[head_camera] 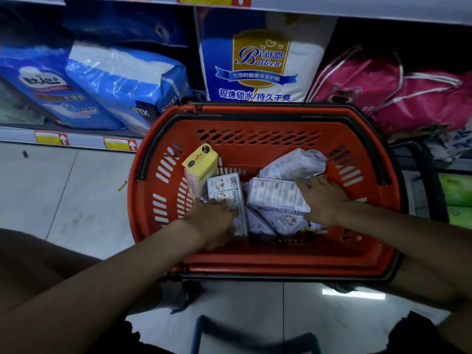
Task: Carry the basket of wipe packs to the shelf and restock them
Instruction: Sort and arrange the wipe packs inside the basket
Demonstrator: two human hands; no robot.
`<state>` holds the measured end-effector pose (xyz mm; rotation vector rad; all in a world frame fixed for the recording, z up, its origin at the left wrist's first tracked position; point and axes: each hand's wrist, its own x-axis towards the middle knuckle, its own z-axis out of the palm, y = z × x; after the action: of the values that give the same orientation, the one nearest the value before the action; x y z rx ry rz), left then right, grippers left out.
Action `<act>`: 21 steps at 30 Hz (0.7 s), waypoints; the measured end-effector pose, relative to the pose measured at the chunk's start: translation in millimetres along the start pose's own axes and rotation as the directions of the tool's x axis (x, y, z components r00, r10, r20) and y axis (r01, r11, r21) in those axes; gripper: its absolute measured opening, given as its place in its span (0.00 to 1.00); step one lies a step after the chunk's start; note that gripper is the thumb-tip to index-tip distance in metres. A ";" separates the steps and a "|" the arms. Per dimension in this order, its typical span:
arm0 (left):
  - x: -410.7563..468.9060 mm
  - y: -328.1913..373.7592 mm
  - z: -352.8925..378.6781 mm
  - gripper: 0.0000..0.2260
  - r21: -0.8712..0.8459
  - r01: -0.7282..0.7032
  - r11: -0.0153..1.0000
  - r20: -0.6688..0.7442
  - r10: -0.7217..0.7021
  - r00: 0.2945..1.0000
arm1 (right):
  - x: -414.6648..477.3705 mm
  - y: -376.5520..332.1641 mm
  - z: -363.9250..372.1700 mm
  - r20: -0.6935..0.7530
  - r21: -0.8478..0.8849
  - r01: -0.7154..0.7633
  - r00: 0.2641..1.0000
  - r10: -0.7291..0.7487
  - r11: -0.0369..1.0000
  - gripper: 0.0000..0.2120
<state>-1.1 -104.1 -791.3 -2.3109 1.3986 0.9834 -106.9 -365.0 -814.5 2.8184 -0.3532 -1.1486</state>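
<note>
A red plastic basket (255,129) sits on the floor in front of the bottom shelf. Inside lie several white wipe packs and one yellow pack (200,164) standing at the left. My left hand (217,221) grips the near end of an upright white pack (226,192). My right hand (324,198) lies with fingers spread on a flat white multi-pack (273,194), thumb at its near edge. Another white pack (296,163) leans against the far right wall of the basket.
The bottom shelf (23,135) holds blue diaper bags (122,83), a tall white-and-blue bag (258,60) and pink drawstring bags (398,98). Green boxes (457,192) sit at the right edge. A blue stool frame (201,335) is near my legs on the tiled floor.
</note>
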 end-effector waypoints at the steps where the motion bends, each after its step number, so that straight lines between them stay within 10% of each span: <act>1: -0.3 -0.6 -2.3 0.26 0.000 0.003 1.000 0.004 -0.003 1.000 | -1.1 -1.2 -1.5 -0.001 0.007 -0.004 1.000 0.004 1.000 0.48; 15: -11.4 -15.2 -19.6 0.26 -0.113 0.084 0.990 -0.054 -0.091 0.994 | -45.8 -18.3 -41.0 -0.302 0.326 0.017 0.949 0.087 0.945 0.31; 21: -11.9 -14.2 -35.5 0.26 -0.604 0.080 0.793 -0.156 -0.216 0.964 | -80.8 -14.5 -77.3 -0.378 0.625 0.115 0.910 0.171 0.772 0.20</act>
<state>22.1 -108.0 -758.9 -3.0138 1.0426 1.2945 -106.2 -332.6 -706.5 3.5007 -0.8911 -0.4098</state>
